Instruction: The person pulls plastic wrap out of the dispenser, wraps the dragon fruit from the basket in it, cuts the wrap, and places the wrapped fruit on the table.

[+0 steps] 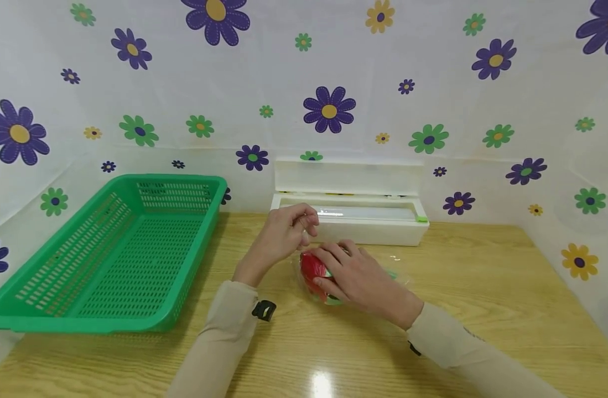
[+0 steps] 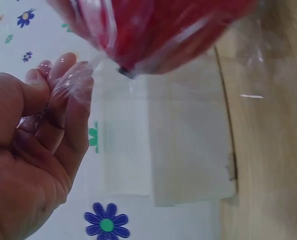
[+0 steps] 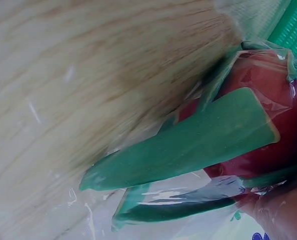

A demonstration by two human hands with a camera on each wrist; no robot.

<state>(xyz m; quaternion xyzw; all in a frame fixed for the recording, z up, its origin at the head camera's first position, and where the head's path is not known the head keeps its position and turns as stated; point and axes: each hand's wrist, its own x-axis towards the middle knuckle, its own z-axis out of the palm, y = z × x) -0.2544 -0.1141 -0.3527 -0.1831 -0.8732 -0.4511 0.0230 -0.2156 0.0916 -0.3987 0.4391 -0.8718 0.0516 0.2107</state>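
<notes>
A red fruit (image 1: 311,268) with long green leaf-like flaps (image 3: 188,142) lies on the table, loosely covered in clear plastic wrap (image 2: 76,80). My right hand (image 1: 356,276) holds it from above, fingers bent over the top and thumb on the near side. Up and to the left of the fruit, my left hand (image 1: 289,229) pinches a gathered edge of the wrap between thumb and fingers. In the left wrist view that film stretches from the fingertips toward the red fruit. The right wrist view shows the flaps under the film, with fingers at the right edge.
Behind the hands stands a white wrap dispenser box (image 1: 373,231), lid raised, with a roll of film inside and a green slider (image 1: 421,219) at its right end. A green plastic basket (image 1: 164,276) sits on the left. A flowered cloth hangs behind the wooden table (image 1: 483,276).
</notes>
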